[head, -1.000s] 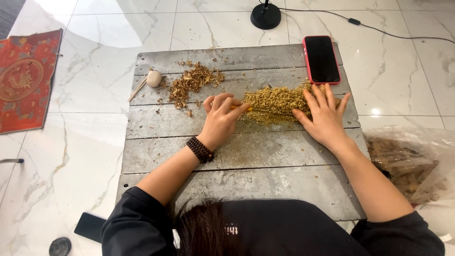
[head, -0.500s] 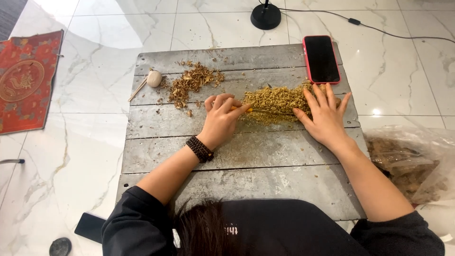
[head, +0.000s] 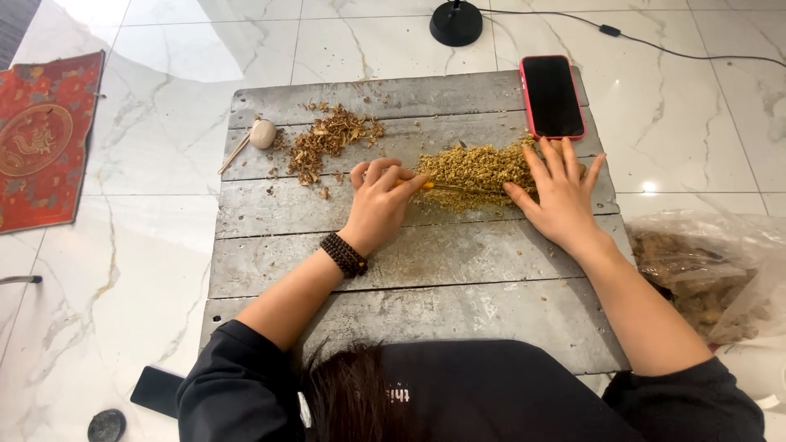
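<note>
Between both hands lies the yellow-green heap of chopped dried herbs [head: 475,170] on the grey plank tabletop [head: 409,270]. Left hand [head: 378,200] grips a thin blade; right hand [head: 558,192] presses flat, open. Beyond it lies a red-cased phone [head: 553,96].

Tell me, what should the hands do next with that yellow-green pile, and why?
Probably draw the thin stick toward the body. The left hand pinches its end, it lies along the near edge of the yellow-green pile, and the right hand rests flat on the pile, steadying it on the board.
</note>
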